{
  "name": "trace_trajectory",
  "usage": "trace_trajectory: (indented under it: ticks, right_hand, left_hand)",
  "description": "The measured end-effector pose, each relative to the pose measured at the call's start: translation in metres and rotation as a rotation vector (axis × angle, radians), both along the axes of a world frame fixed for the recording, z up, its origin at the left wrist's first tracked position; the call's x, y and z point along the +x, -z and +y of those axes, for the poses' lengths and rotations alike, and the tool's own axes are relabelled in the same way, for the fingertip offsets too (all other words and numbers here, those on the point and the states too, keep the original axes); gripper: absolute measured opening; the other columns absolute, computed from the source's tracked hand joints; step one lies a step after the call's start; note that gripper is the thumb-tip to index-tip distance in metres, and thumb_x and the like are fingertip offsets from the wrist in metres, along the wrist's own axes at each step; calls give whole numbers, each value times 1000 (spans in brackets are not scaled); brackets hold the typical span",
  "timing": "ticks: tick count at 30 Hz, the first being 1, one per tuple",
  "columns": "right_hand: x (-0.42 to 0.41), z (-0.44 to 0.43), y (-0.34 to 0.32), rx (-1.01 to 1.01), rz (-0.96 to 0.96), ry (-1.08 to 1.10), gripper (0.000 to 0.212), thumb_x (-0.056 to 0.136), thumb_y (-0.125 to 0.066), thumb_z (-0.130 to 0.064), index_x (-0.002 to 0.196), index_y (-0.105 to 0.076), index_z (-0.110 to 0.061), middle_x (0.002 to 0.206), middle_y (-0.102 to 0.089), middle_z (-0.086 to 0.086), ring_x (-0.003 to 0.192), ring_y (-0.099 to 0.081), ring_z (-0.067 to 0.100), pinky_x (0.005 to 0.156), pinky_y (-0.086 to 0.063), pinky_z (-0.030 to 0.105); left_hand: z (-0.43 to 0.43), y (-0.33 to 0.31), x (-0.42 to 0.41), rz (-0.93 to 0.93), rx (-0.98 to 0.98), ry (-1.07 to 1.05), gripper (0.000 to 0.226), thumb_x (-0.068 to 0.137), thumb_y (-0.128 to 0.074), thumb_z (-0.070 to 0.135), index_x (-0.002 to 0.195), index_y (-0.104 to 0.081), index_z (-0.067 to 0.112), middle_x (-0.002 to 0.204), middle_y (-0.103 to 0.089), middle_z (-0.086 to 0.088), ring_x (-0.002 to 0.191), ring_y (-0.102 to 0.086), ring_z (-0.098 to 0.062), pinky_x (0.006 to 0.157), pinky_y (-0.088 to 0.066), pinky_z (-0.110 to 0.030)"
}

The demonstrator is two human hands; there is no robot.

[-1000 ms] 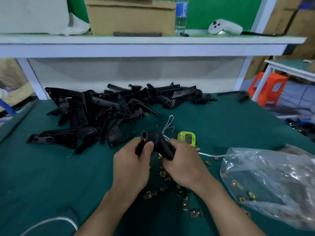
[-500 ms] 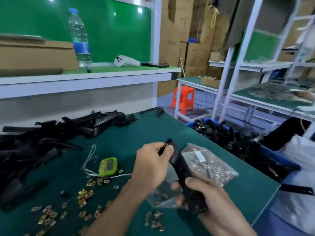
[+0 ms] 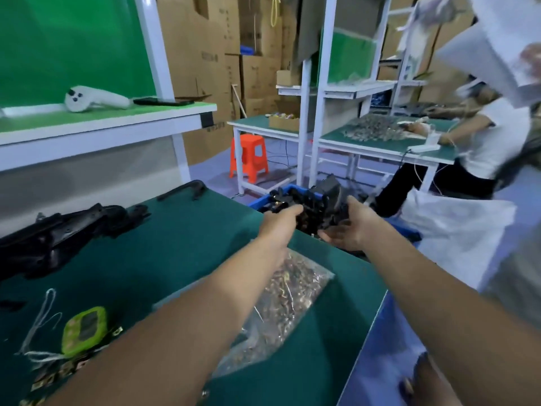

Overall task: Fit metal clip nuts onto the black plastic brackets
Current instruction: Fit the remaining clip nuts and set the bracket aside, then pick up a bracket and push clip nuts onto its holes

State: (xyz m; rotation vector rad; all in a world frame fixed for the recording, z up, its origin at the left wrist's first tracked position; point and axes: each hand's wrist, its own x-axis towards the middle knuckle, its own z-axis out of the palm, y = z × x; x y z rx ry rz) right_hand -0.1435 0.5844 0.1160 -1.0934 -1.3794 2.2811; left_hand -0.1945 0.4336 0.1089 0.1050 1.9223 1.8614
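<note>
Okay, left hand (image 3: 282, 221) grips the left end of a black bracket (image 3: 325, 200), fingers curled round it. Right hand (image 3: 349, 230) holds the other end from below, palm up, fingers wrapped on it. So the bracket sits between the two hands, and we read its long axis as roughly left to right, rising toward the right. Motion blur is heavy here and dark parts behind it merge with it, so the exact outline is probably not reliable.

Both arms are stretched past the far right edge of the counter (image 3: 175, 259). The bracket hangs over a blue bin (image 3: 289, 188) that already holds black parts, straight below the hands. We judge a drop needs only a release, no sideways travel.

The bag of clip nuts (image 3: 287, 300) lies on the counter under the left forearm. The pile of brackets (image 3: 73, 227) is well apart to the left, nearer the left hand. Loose clip nuts (image 3: 49, 373) sit at the near left corner.
</note>
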Motion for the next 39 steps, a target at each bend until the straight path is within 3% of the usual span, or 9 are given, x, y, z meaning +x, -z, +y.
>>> trace_trajectory:
  ticks: [4, 7, 12, 21, 25, 31, 33, 35, 39]
  right_hand:
    - [-25, -18, 26, 394, -145, -26, 35, 92, -60, -43, 102, -61, -9, 107, -64, 13, 75, -63, 29, 55, -56, 34]
    - [-40, -79, 27, 616, -75, -165, 18, 72, -63, -27, 79, -75, -16, 80, -75, 7, 70, -71, 28, 70, -62, 43]
    - [-61, -195, 23, 775, 125, -540, 22, 77, -64, -24, 74, -76, -42, 77, -73, -20, 83, -71, 10, 77, -57, 27]
    - [-89, -373, 37, 786, 253, -1067, 11, 90, -68, -29, 83, -77, -31, 91, -71, -18, 88, -68, 7, 70, -46, 22]
    - [-97, -438, 51, 898, 261, -1229, 15, 96, -61, -18, 96, -73, -29, 103, -64, -16, 95, -60, 10, 81, -45, 32]
    - [-122, -508, 63, 1177, 206, -1295, 60, 99, -49, -9, 154, -32, -25, 125, -57, 6, 63, -51, 16, 52, -40, 31]
    - [-133, -527, 66, 1297, 192, -1305, 68, 98, -48, -7, 158, -21, -22, 151, -41, 7, 90, -57, 20, 67, -49, 34]
    - [-143, -541, 69, 1403, 149, -1286, 74, 97, -49, -6, 160, -12, -21, 164, -20, 6, 140, -36, 30, 109, -41, 43]
    - [-160, -564, 81, 1502, 11, -1256, 74, 98, -53, -13, 160, -13, -22, 155, -37, 10, 128, -47, 32, 109, -39, 46]
  left_hand:
    - [-51, 2, -13, 282, -123, -1, 55, 89, -71, 27, 141, -54, 27, 133, -57, 11, 110, -58, -15, 81, -48, -29]
    - [-121, 2, -17, 358, -24, -87, 21, 88, -72, 13, 104, -77, 26, 103, -78, 7, 92, -73, -9, 82, -54, -26]
    - [-241, 26, -4, 400, -76, -373, 23, 93, -66, -4, 86, -77, 15, 76, -79, -6, 60, -74, -15, 53, -54, -18]
    - [-414, 53, 46, 334, -406, -893, 45, 94, -65, 52, 59, -71, 24, 43, -40, -5, 34, -35, -16, 36, -27, -24]
    - [-475, 65, 78, 288, -671, -989, 41, 93, -56, 62, 73, -73, 30, 49, -57, -5, 33, -44, -11, 36, -31, -23]
    - [-518, 82, 114, 296, -770, -921, 21, 92, -69, 39, 75, -73, 50, 72, -69, 32, 71, -64, 11, 51, -44, -8]
    - [-513, 93, 121, 283, -787, -836, 13, 89, -73, 36, 93, -76, 48, 78, -70, 32, 78, -66, 11, 60, -42, 1]
    - [-503, 106, 123, 299, -808, -738, 31, 88, -71, 39, 119, -72, 41, 100, -70, 28, 93, -66, 8, 74, -43, -1]
    - [-481, 120, 124, 439, -977, -490, 37, 100, -53, 41, 137, -60, 41, 146, -51, 24, 138, -39, -5, 113, -31, -29]
